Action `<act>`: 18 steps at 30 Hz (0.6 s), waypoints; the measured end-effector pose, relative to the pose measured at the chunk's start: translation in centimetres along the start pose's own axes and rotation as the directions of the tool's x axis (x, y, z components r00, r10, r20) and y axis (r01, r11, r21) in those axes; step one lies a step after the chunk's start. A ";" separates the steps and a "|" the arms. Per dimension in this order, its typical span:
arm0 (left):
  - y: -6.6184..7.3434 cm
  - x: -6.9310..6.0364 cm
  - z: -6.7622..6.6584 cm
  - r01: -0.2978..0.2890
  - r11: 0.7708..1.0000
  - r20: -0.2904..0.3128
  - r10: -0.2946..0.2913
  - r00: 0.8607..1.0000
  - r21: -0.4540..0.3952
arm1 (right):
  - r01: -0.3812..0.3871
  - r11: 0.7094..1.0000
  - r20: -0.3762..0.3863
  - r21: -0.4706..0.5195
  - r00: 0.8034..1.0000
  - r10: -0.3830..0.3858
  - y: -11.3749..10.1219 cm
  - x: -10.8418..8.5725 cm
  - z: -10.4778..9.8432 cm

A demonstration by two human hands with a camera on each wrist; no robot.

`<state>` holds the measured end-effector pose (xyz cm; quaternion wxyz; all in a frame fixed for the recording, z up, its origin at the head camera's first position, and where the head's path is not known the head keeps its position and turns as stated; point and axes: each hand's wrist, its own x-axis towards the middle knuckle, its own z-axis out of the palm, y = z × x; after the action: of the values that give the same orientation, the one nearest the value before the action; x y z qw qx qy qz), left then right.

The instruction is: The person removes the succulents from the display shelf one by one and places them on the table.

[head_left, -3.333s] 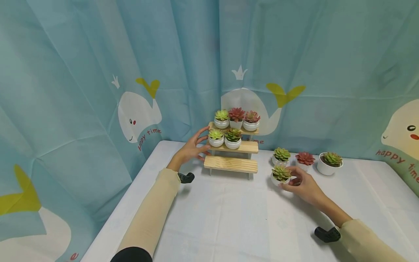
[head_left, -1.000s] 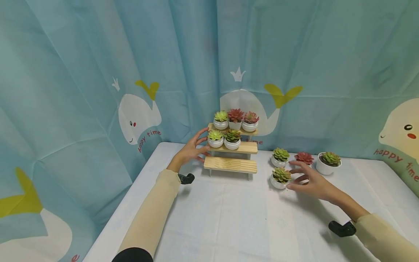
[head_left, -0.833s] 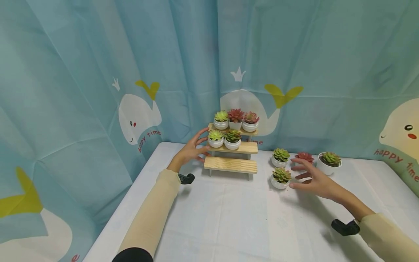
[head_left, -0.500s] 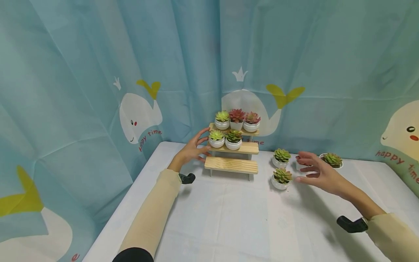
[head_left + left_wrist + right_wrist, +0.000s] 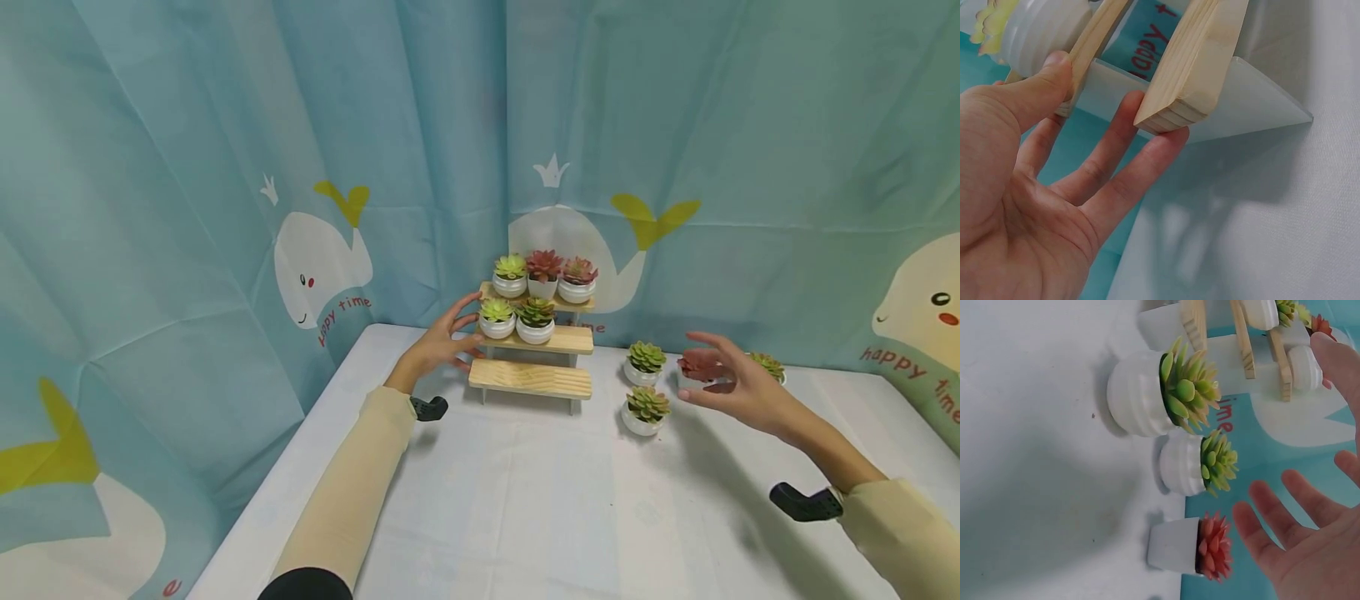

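In the head view my left hand (image 5: 441,339) is at the left side of a three-tier wooden stand (image 5: 531,377). The left wrist view shows its spread fingers touching the ends of the wooden shelves (image 5: 1175,103), the thumb beside a white pot (image 5: 1044,31). My right hand (image 5: 750,392) holds nothing, its fingers spread and slightly bent. It hovers by a red succulent (image 5: 697,371) in a square white pot, partly covering it in the head view. In the right wrist view, that red succulent (image 5: 1213,547) stands apart from the fingers.
Five potted succulents fill the top tier and part of the middle one; the bottom tier (image 5: 528,377) is bare wood. Two green succulents (image 5: 647,358) (image 5: 647,406) stand left of my right hand. Another green one (image 5: 767,365) is half hidden behind it. A whale-print curtain (image 5: 435,125) hangs behind the table.
My right hand has let go of the front green succulent, which stays on the table, and has moved right and back to the red succulent. The left hand keeps its place.
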<state>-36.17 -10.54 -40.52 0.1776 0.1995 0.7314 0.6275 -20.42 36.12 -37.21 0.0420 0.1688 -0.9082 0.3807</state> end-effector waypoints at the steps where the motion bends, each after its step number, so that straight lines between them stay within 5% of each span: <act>1: 0.0 0.0 0.0 0.002 1.000 -0.001 -0.002 1.000 -0.003 | 0.003 1.000 -0.005 -0.003 1.000 -0.003 -0.1 0.1 0.0; 18: 0.0 0.1 -0.1 0.004 1.000 0.005 -0.004 1.000 -0.008 | 0.066 0.997 -0.048 0.047 0.997 -0.063 -1.6 2.7 0.2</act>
<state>-36.28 -10.55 -40.55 0.1817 0.1989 0.7287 0.6296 -22.38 34.20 -35.65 0.0712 0.1902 -0.8916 0.4047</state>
